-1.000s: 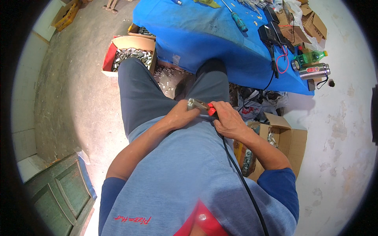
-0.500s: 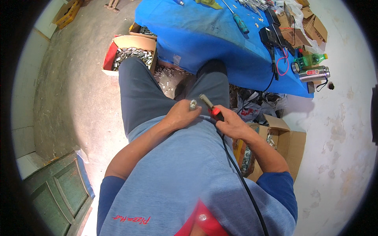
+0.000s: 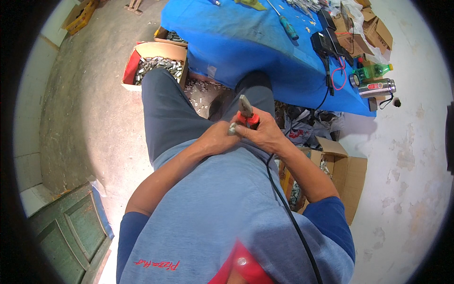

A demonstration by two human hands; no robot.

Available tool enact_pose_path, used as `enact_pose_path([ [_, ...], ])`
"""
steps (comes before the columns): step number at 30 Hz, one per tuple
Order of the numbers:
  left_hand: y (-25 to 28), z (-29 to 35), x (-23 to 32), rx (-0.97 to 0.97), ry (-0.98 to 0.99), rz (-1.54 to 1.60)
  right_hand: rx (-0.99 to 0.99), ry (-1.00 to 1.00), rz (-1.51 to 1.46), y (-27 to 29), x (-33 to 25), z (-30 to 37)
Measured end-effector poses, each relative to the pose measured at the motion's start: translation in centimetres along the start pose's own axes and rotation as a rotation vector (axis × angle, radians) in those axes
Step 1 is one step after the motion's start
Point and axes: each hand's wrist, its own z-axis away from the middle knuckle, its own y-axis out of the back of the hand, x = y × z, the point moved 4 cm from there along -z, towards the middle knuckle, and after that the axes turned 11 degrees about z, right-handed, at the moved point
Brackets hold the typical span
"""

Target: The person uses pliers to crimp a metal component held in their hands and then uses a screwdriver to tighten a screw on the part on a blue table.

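A: What is the left hand (image 3: 213, 138) doing?

B: Its fingers are curled tight around a small pale metal piece (image 3: 232, 128), with one end poking out of the fist. The piece sits close to the person's body, on the near side of the blue-covered table (image 3: 265, 59).

A: And the right hand (image 3: 267, 134)?

B: That one grips a pair of red-handled pliers (image 3: 244, 105). The metal nose sticks out past the fingers and points toward the table.

A: Do the two hands meet?

B: They are side by side. The right thumb reaches across to the metal piece; whether it presses on it, I can't tell.

A: Where does the black cable (image 3: 295, 220) go?

B: From under the right wrist down over the grey-blue shirt (image 3: 203, 203), away from the table. I can't tell whether it joins the pliers.

A: What stands around the table?

B: To its left, an open carton (image 3: 131, 68) of small metal parts (image 3: 165, 62). Nearer the person and to the right, an open cardboard box (image 3: 355, 182).

A: And on top?

B: A teal-handled screwdriver (image 3: 287, 27), with black power adapters (image 3: 323, 42) right of it. Near the table's right edge, a green bottle (image 3: 373, 71) is beside a steel flask (image 3: 380, 87).
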Motion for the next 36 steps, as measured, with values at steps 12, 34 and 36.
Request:
enact_pose_path([
  [12,-0.1,0.5,0.5,-0.155,-0.038,0.276,-0.04,0.005,-0.139,0.4,0.3,-1.0],
  [34,0.2,0.6,0.4,0.048,-0.058,0.276,-0.013,-0.297,-0.828,1.8,2.2,2.5],
  [36,0.3,0.5,0.2,0.083,-0.084,0.298,-0.074,-0.28,-0.829,1.0,1.6,4.0],
])
